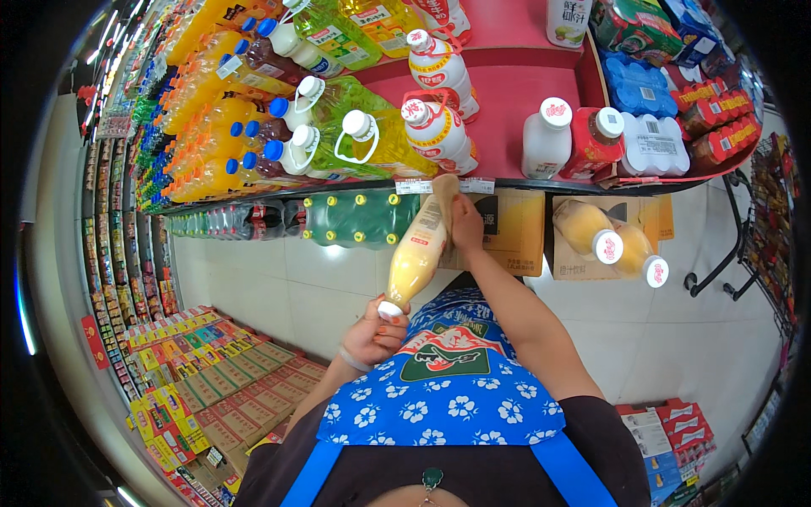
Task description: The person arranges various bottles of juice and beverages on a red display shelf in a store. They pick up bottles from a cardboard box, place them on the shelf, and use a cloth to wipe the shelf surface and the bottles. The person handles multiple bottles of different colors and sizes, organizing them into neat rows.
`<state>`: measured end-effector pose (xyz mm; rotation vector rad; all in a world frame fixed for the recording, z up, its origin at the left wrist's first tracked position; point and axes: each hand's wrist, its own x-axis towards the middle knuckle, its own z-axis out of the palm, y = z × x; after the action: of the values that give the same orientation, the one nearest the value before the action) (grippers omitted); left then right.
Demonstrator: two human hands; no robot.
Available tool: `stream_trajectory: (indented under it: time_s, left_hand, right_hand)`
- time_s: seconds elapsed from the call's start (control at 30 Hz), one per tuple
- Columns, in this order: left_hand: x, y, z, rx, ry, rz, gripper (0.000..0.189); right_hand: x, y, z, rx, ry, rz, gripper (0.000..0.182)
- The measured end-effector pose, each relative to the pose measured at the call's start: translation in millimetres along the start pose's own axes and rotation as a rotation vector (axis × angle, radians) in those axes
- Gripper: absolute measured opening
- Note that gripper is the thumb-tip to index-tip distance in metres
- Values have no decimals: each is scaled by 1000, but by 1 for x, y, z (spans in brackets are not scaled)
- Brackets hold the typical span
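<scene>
A plastic bottle of pale yellow drink lies tilted across the front of my body, its white cap towards me. Around the neck, just by the cap, my left hand is closed. At the bottle's far end my right hand holds a brown cloth against its base and side. Just beyond, white bottles with red handles stand on the red display shelf. A white bottle and a red-labelled bottle stand farther right on it.
Below the shelf edge are cartons, shrink-wrapped green bottles and two yellow drink bottles on a carton. Orange drink bottles fill the shelf's left. Stacked boxes stand at lower left, a black metal rack at right.
</scene>
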<state>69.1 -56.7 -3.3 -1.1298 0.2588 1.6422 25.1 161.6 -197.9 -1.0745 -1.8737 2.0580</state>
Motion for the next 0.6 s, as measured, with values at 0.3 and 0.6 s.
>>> stream_trajectory:
  time_s: [0.3,0.6]
  left_hand:
    - [23,-27,14,174,115,24,42]
    - [30,-22,12,692,380,105,45]
  right_hand:
    - [-70,-13,-5,946,-149,911,68]
    - [-137,-39,-57,809,-575,960,58]
